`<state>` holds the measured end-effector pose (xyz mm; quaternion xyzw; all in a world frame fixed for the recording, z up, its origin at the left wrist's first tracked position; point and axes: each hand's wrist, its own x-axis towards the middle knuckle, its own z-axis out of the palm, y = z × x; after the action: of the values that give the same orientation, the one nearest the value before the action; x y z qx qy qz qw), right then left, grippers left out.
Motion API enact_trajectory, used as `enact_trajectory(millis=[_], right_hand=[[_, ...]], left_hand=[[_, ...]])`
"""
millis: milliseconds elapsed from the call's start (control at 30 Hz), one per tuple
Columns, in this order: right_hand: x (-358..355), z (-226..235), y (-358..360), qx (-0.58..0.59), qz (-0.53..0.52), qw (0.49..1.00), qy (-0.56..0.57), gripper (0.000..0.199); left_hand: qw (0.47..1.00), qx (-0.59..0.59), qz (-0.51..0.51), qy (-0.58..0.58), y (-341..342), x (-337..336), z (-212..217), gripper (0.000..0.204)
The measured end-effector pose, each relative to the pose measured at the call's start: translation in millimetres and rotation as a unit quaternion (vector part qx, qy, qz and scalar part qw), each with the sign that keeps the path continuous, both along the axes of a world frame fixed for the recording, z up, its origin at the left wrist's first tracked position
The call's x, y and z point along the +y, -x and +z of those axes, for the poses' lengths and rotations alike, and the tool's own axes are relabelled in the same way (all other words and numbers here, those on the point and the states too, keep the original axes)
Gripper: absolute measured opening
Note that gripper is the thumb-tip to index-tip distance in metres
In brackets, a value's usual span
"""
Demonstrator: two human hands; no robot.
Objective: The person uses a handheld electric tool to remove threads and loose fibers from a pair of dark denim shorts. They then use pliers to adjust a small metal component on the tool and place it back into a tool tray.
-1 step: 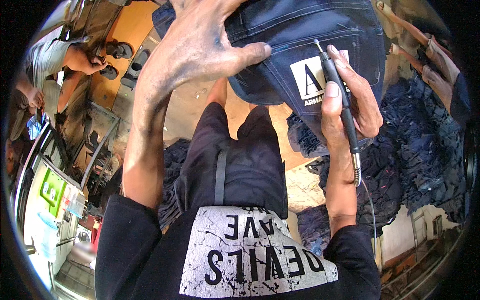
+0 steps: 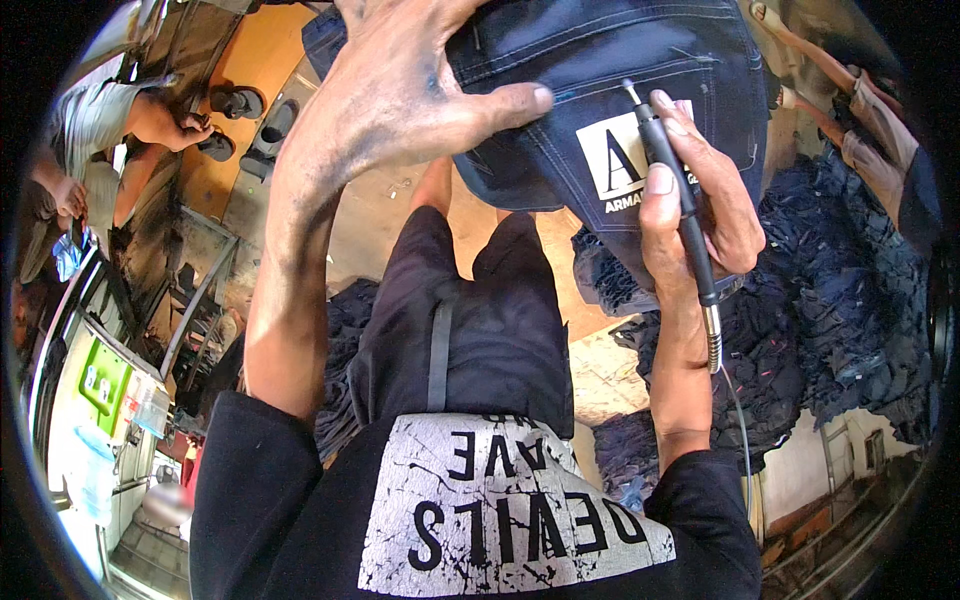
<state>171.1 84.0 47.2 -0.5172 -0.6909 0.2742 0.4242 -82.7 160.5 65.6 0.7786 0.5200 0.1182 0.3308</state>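
Observation:
A pair of dark blue jeans (image 2: 590, 60) with pale stitching lies spread at the top of the view, a pocket and a white printed label (image 2: 607, 160) facing up. My left hand (image 2: 410, 95) rests across its left side, thumb stretched out over the pocket seam; the other fingers run out past the upper edge. In my right hand (image 2: 710, 190) is a slim black pen-shaped rotary grinder (image 2: 693, 235), held between thumb and fingers. Its small rounded metal tip points at the pocket's top seam; whether it touches the cloth I cannot tell. A thin grey cable (image 2: 741, 420) trails from its back end.
Heaps of dark garments (image 2: 850, 290) lie to the right, with another heap (image 2: 345, 320) beside my left leg. Two people sit nearby, one at the far left (image 2: 110, 120), one at the upper right (image 2: 870, 130). Dark sandals (image 2: 238, 102) and a green tray (image 2: 103, 385) are on the left.
The grinder's tip and the jeans have shifted very slightly to the left. My left hand stays spread on the cloth.

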Motion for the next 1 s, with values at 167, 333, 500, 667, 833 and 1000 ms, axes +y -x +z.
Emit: enact_trajectory(millis=[167, 333, 500, 667, 833, 1000], right_hand=[[4, -4, -7, -0.026, 0.049, 0.998, -0.008, 0.031], [12, -16, -3, -0.021, 0.045, 0.999, -0.005, 0.030], [15, -18, -1, -0.029, 0.058, 0.997, -0.031, 0.029], [15, -18, 0, -0.038, 0.051, 0.997, -0.038, 0.029], [15, -19, 0, -0.042, 0.050, 0.997, -0.036, 0.029], [14, -18, 0, -0.046, 0.039, 0.998, -0.033, 0.031]], left_hand=[[0.999, 0.024, 0.047, -0.003, -13, -3, 2, 0.089], [0.998, -0.015, 0.043, -0.037, -14, 7, -5, 0.087], [0.999, 0.023, 0.041, -0.028, -12, 7, -9, 0.088], [0.997, 0.009, 0.034, -0.069, -11, 9, -19, 0.088], [0.996, 0.018, 0.037, -0.079, -10, 7, -26, 0.089], [0.997, 0.063, 0.032, -0.036, -4, 10, -27, 0.088]])
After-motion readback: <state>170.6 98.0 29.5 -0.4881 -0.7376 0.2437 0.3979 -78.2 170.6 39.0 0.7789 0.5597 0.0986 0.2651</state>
